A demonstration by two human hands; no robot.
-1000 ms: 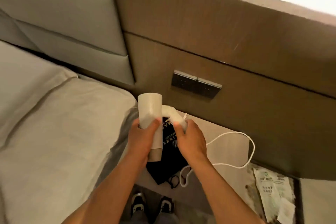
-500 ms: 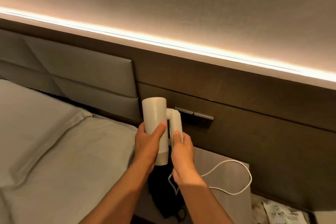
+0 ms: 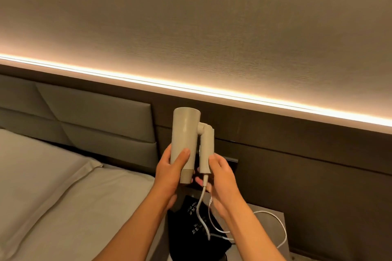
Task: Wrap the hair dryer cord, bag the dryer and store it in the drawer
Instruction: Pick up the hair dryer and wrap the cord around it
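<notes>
A white hair dryer [image 3: 185,133] is held up in front of the dark wall panel, barrel upright and handle folded down alongside it. My left hand [image 3: 169,172] grips the lower barrel. My right hand [image 3: 222,178] holds the bottom of the folded handle. The white cord [image 3: 200,205] hangs from the handle end, passes by my right hand and loops over the nightstand [image 3: 265,231]. A black drawstring bag [image 3: 197,233] with light print lies on the nightstand below my hands. No drawer is in view.
A bed with a grey pillow [image 3: 42,176] lies at left under a padded headboard [image 3: 95,116]. A dark socket plate [image 3: 232,160] sits on the wall panel behind my right hand. A lit strip [image 3: 233,95] runs along the panel's top.
Both hands have lifted the dryer higher and the view has tilted up. The handle has folded down beside the barrel, and my right hand has slid to the handle's end.
</notes>
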